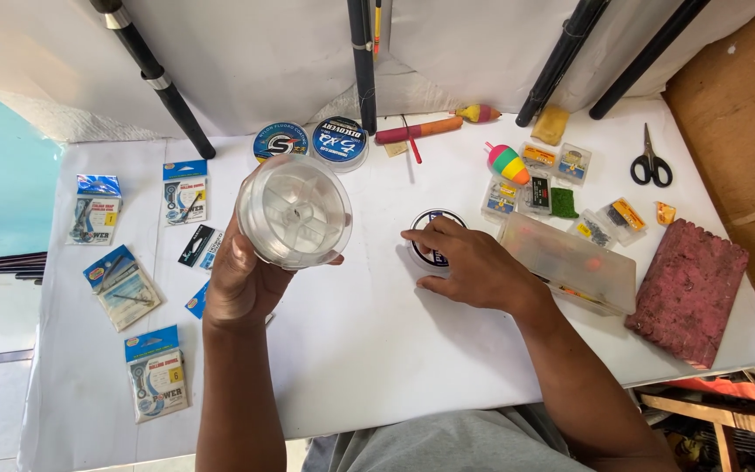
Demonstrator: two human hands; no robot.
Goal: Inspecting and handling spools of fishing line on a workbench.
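My left hand holds up a clear plastic line spool, its flat face turned toward me, above the white table. My right hand lies on a second spool with a dark label that sits flat on the table near the middle; the fingers cover most of it. Two more spools with blue labels lie at the back of the table.
Several hook packets lie at the left. A clear tackle box, small boxes, a striped float, scissors and a dark red foam block sit right. Rods lean at the back wall.
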